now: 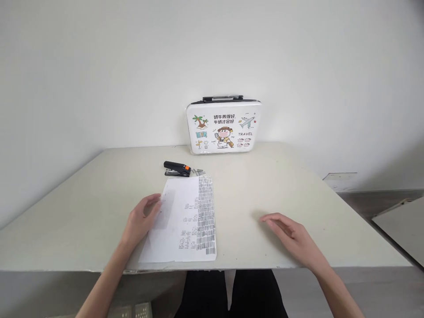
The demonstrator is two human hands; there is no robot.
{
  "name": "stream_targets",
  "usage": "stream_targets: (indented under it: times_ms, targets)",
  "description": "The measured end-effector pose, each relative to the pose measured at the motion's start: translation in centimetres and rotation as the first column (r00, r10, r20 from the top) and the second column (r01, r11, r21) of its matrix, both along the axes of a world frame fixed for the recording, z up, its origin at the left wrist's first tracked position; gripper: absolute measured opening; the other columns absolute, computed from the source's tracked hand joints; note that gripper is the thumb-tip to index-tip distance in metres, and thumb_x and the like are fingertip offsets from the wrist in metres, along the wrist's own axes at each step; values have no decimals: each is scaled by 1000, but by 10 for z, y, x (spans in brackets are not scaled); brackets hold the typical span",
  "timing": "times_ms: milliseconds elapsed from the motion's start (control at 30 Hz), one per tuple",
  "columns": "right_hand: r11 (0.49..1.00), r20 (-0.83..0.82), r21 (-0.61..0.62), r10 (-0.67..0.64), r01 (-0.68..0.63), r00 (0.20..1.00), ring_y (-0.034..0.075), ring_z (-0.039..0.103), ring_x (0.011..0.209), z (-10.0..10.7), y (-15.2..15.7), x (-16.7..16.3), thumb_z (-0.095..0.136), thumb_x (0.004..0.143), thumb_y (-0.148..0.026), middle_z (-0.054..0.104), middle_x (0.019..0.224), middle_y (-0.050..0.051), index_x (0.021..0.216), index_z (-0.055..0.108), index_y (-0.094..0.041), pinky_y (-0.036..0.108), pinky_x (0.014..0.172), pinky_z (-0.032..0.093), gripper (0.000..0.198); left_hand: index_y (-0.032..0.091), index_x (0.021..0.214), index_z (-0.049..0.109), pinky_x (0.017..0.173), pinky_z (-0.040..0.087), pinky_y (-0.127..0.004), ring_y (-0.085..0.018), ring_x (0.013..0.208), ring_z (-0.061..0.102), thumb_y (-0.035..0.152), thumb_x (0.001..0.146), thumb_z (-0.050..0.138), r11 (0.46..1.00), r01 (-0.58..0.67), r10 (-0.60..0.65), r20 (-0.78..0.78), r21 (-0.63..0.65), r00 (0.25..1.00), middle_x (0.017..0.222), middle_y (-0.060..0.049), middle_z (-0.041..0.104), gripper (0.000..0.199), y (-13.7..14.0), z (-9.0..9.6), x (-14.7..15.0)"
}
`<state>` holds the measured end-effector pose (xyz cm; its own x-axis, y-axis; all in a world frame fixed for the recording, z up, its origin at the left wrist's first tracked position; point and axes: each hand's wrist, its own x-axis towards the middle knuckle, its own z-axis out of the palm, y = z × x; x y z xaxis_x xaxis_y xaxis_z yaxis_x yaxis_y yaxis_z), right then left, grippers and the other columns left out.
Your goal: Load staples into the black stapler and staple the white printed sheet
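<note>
White printed paper [185, 221], one sheet or a thin stack, lies on the table near its front edge, with dense barcode-like strips down its right side. At the paper's left edge is my left hand [141, 221], fingers loosely curved, thumb over the margin, gripping nothing I can see. To the right of the paper, my right hand [291, 236] rests on the table with fingers relaxed and nothing held. Just beyond the paper's top edge sits a black stapler [177, 169] with an orange patch. Several small strips of staples [199, 172] lie beside it.
A white case [225, 128] with cartoon prints and a black handle stands upright at the back against the wall [132, 66]. The pale table [265, 185] ends in front of my legs [228, 293]. A floor-level gap and a white panel [404, 221] show at right.
</note>
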<state>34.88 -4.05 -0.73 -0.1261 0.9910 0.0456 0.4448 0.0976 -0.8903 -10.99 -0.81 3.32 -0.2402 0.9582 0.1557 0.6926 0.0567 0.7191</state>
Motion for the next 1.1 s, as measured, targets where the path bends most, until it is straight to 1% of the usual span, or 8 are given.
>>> stream_targets:
  times_ms: [300, 467, 567, 667, 733, 833, 967, 1100]
  targets:
    - [996, -8, -12, -90, 90, 996, 29, 69, 118, 8, -6, -9, 52, 98, -69, 76, 124, 5, 105, 76, -31, 42, 102, 56, 45, 25, 116, 70, 96, 52, -40, -30, 119, 68, 60, 88, 60, 998, -62, 62, 74, 4, 995, 128, -8, 74, 46, 14, -1, 3]
    - [999, 15, -36, -24, 24, 1000, 29, 69, 119, 4, -2, -3, 53, 98, -68, 76, 123, 4, 107, 76, -33, 40, 101, 57, 43, 25, 119, 69, 86, 54, -37, -29, 117, 68, 57, 92, 58, 994, -89, 88, 34, 56, 996, 128, -8, 73, 43, 19, 5, 7]
    - [999, 29, -50, -2, 3, 1000, 28, 69, 120, 3, 0, -1, 53, 99, -66, 76, 126, 4, 109, 75, -33, 39, 101, 57, 42, 24, 121, 67, 80, 56, -36, -30, 116, 67, 51, 95, 55, 982, -49, 63, -73, 180, 995, 129, -9, 70, 40, 32, 10, 13]
    - [999, 19, -34, -21, 22, 1000, 28, 69, 119, 3, -1, -3, 52, 100, -65, 76, 125, 4, 110, 75, -32, 38, 101, 56, 41, 22, 123, 64, 100, 52, -44, -30, 123, 61, 44, 99, 50, 934, 111, -9, -290, 339, 957, 130, -11, 67, 35, 57, 19, 17]
    - [999, 10, -25, -26, 27, 1000, 27, 69, 118, 4, -1, -5, 52, 100, -64, 76, 124, 4, 109, 75, -32, 37, 100, 56, 40, 21, 128, 62, 113, 42, -50, -31, 131, 54, 41, 101, 47, 901, 239, -51, -459, 361, 887, 136, -13, 63, 36, 81, 27, 16]
    - [999, -5, -31, -15, 15, 1000, 26, 69, 118, 5, -2, -6, 52, 100, -64, 76, 123, 4, 108, 74, -32, 36, 99, 56, 40, 20, 137, 57, 117, 35, -53, -33, 140, 45, 39, 102, 45, 899, 378, -147, -659, 223, 738, 146, -15, 56, 42, 121, 41, 10]
    - [999, -30, -18, -28, 28, 999, 26, 70, 114, 8, -3, -11, 52, 99, -66, 76, 119, 4, 105, 75, -31, 36, 97, 57, 43, 22, 138, 59, 116, 33, -50, -34, 140, 45, 40, 97, 51, 903, 408, -348, -782, -132, 517, 143, -13, 62, 45, 166, 56, -2]
    - [998, -53, 4, -61, 61, 997, 27, 71, 109, 9, -5, -17, 50, 98, -70, 77, 118, 6, 104, 76, -30, 38, 93, 59, 48, 25, 122, 69, 104, 41, -45, -32, 118, 63, 39, 95, 52, 897, 357, -413, -783, -262, 464, 121, -10, 75, 35, 185, 63, -12]
